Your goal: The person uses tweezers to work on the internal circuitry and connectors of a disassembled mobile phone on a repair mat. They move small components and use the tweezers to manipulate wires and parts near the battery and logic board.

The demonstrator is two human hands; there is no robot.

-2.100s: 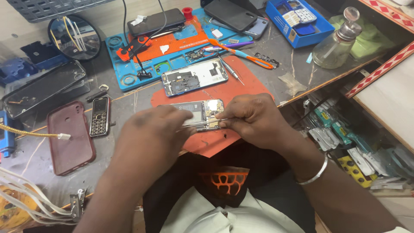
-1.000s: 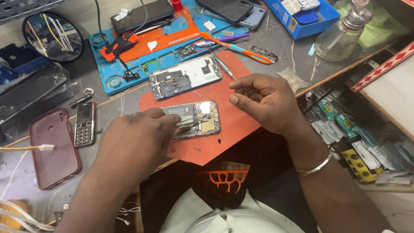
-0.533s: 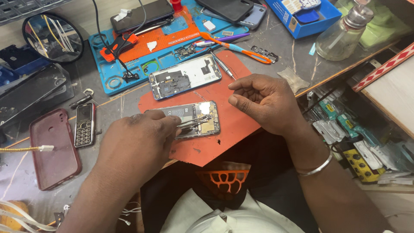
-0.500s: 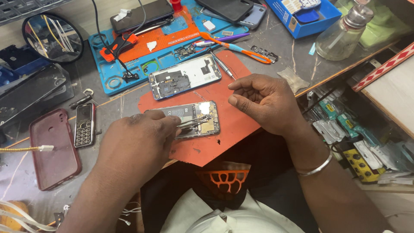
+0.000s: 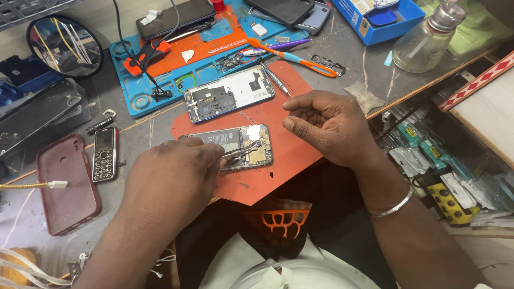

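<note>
Your left hand (image 5: 171, 176) is gripping tweezers (image 5: 241, 151), tips on the open phone (image 5: 235, 147) lying on the red mat (image 5: 278, 160). Your right hand (image 5: 326, 126) has lifted off, now hovering right of the phone, loosely curled, empty.

Opened phone (image 5: 235, 145) lies flat on red mat, tweezers (image 5: 241, 150) touching it.

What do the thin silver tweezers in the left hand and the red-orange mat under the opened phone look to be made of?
The thin silver tweezers, held by the left hand, look like bare polished metal: they are grey and glint along the arms. The red-orange mat looks like matte rubber or silicone, going by its dull, even colour and thin, soft-looking edge. The opened phone lies on it.
</note>
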